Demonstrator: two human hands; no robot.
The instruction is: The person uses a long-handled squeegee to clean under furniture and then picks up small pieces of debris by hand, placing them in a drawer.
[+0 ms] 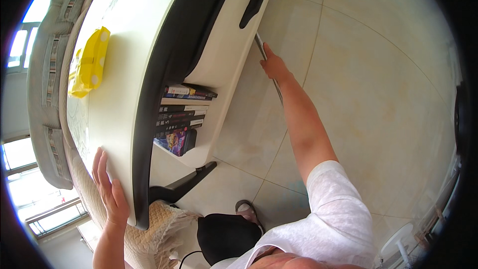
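My right hand (275, 66) grips a thin metal pole (260, 43). One end of the pole passes out of sight below the white side panel of a table (220, 50), and the other runs behind my forearm. My left hand (111, 190) rests on the white tabletop (123, 119) near its corner, holding nothing. Farther along that top lies a yellow soft pack with white dots (90, 63). Below the table's black edge (143, 138), several books (183, 114) sit in an open shelf.
A black splayed leg (186, 181) supports the table. Beside the table is a grey sofa (43, 93) with a quilted cream cover (149, 228). Pale tiles (354, 93) cover the floor. My sandalled foot (248, 211) stands near the leg. A white round-topped object (397, 237) is at lower right.
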